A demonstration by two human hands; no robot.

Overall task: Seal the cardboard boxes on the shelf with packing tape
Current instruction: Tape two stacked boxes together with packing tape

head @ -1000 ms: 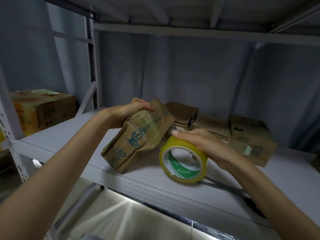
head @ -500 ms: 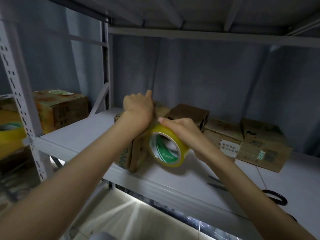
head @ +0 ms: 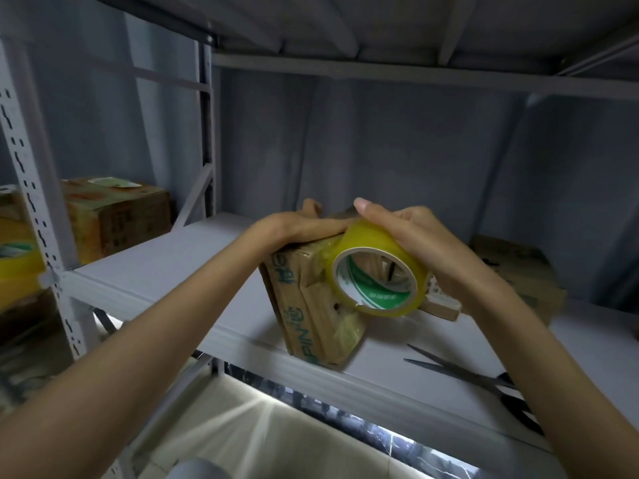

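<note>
Cardboard box (head: 313, 316) near shelf (head: 179, 267) edge

One head-worn view, close, facing forward onto the shelf (head: 166, 267)

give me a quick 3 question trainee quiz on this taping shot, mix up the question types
1. True or false: the scissors lie on the shelf, in neither hand.
2. Which hand grips the tape roll? A) left B) right C) neither
3. Fill in: the left hand rests on top of the cardboard ____.

Key
1. true
2. B, the right hand
3. box
</note>
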